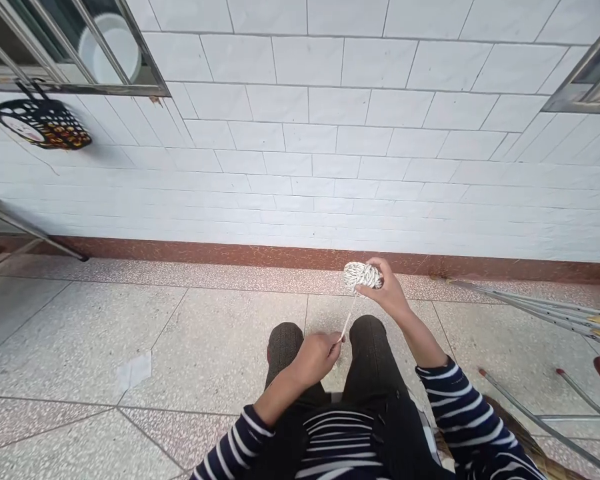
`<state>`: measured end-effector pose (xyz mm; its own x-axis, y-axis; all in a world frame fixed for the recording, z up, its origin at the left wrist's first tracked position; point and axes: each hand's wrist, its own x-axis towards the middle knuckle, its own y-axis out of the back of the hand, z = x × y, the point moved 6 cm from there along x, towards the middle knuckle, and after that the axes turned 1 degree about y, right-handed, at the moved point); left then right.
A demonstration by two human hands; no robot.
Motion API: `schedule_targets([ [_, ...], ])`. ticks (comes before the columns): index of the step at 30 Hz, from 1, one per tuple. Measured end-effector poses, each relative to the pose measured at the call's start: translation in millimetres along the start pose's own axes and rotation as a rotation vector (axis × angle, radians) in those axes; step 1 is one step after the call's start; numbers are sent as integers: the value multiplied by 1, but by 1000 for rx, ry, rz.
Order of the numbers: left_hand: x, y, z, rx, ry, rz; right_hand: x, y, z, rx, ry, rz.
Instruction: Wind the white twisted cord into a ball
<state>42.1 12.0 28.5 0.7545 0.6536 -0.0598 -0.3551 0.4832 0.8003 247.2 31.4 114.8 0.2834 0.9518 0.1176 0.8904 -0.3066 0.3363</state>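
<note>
A ball of white yarn or cord with dark flecks is gripped in my right hand, out beyond my right knee. The thumb and fingers of that hand curl round its right side. From the ball a single strand runs down, fairly straight, to my left hand. My left hand pinches this strand between thumb and fingers, above the gap between my knees. The lower end of the strand is hidden by the left hand.
A white tiled wall with a reddish skirting strip stands ahead. Metal crutches and metal chair legs lie to the right. At the left are a metal frame, a hanging black basket and white paper on the floor.
</note>
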Motion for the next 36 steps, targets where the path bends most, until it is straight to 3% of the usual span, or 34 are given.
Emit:
schedule_targets([
  [2, 0, 18, 12, 98, -94, 73, -2, -7, 27, -84, -65, 12],
  [6, 16, 57, 20, 239, -256, 197, -22, -41, 69, 56, -184, -127],
  [9, 34, 74, 14, 287, -321, 229, -42, -63, 79, 219, -255, -287],
  [12, 46, 74, 4, 268, -311, 260, -57, -70, 79, 398, -332, -405],
  [18, 54, 42, -24, -7, -157, 288, -65, -62, 67, 675, -353, -496],
  [21, 54, 22, -39, -192, -25, 246, -58, -53, 54, 824, -329, -419],
  [25, 51, 7, -49, -373, 87, 212, -45, -37, 35, 853, -302, -298],
  [29, 57, 14, -50, -452, 104, 224, -34, -27, 12, 843, -255, -246],
  [36, 79, 42, -48, -404, -10, 329, -26, -20, -24, 749, -85, -260],
])
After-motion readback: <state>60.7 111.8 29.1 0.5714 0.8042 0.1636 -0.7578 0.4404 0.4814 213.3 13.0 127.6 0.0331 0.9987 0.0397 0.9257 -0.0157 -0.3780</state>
